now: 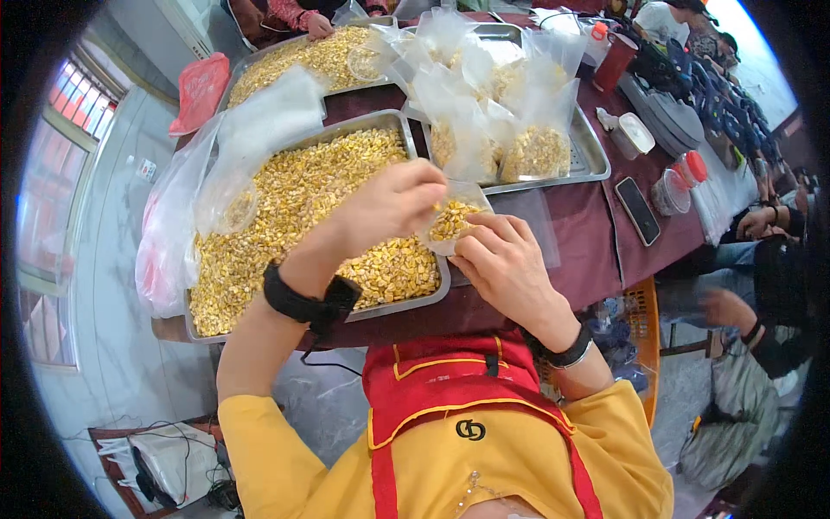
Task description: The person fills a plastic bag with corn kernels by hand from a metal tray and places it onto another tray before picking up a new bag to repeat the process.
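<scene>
In my right hand (510, 259) is a small clear plastic container (437, 244) filled with yellow corn kernels (454, 218); thumb and fingers grip its side. My left hand (389, 203) hovers just beside and above it, fingers curled together, and what they pinch, if anything, is hidden. Under the left hand and forearm lies a large metal tray (405, 304) heaped with yellow and pale corn pieces (337, 160). Another round clear container (238, 210) rests on the corn at the tray's left, partly under clear plastic bags (272, 112).
Beyond, a metal tray (596, 164) carries several filled clear bags (536, 151). A second corn tray (333, 52) stands at the back, where another person's hand (320, 26) reaches. A phone (637, 210), lidded jars (673, 192) and a tub (634, 136) lie rightward. An orange basket (644, 337) stands below.
</scene>
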Available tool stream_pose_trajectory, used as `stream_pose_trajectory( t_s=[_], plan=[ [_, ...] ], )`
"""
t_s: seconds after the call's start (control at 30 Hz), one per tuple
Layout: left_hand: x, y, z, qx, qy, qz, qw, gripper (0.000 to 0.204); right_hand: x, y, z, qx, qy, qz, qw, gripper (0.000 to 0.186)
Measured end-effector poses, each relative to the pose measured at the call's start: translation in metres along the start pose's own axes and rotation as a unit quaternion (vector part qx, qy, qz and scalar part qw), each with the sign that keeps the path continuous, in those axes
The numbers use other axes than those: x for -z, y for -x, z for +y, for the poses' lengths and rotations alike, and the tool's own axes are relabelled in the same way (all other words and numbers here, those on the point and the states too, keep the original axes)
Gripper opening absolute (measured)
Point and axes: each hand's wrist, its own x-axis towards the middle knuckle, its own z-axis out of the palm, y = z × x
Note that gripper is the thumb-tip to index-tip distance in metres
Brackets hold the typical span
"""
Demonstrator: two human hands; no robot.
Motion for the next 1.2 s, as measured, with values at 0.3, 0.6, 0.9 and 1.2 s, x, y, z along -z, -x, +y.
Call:
stream_pose_trajectory(
  t_s=[0.3,0.6,0.9,1.2],
  plan=[
    [-0.03,-0.013,-0.019,-0.194,-0.386,0.065,0.9,0.019,0.004,0.005,0.003,0.0,0.0,0.002,1.0,0.011],
    [0.069,0.031,-0.164,0.116,-0.509,0.13,0.843,0.02,-0.001,-0.004,-0.007,0.036,-0.008,-0.024,0.999,0.012],
    [0.025,0.024,-0.12,0.003,-0.567,0.051,0.822,0.027,-0.004,-0.002,-0.01,0.02,-0.01,-0.022,1.0,0.015],
    [0.003,0.012,0.0,-0.11,-0.306,0.019,0.945,0.032,-0.002,-0.001,-0.006,0.025,0.001,-0.033,0.999,0.016]
  ],
)
